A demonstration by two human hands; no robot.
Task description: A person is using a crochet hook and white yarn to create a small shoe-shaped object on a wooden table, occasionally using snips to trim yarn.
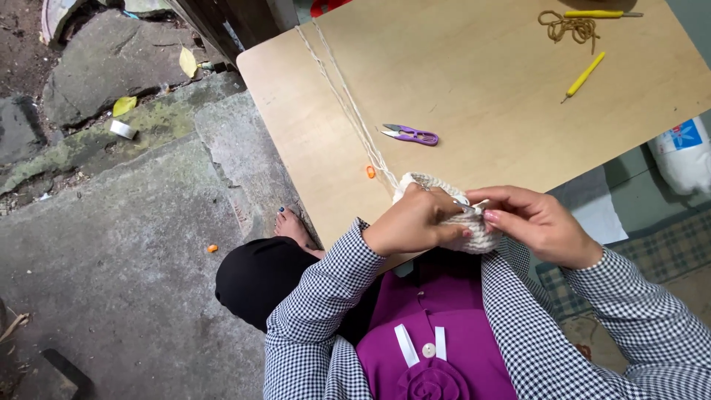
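Note:
A cream crocheted piece (474, 231) rests at the near edge of the wooden table (474, 81). My left hand (415, 222) grips it from the left, fingers curled over its top. My right hand (541, 222) pinches the piece's right side, where a thin pale tool tip or strand shows between the fingers. Two cream yarn strands (348, 104) run from the piece across the table to its far edge.
Purple thread snips (411, 134) and a small orange marker (371, 172) lie near the yarn. A yellow crochet hook (585, 74), a tan yarn tangle (570, 28) and another yellow tool (601, 13) sit far right. Stone ground and a bare foot (292, 226) are left.

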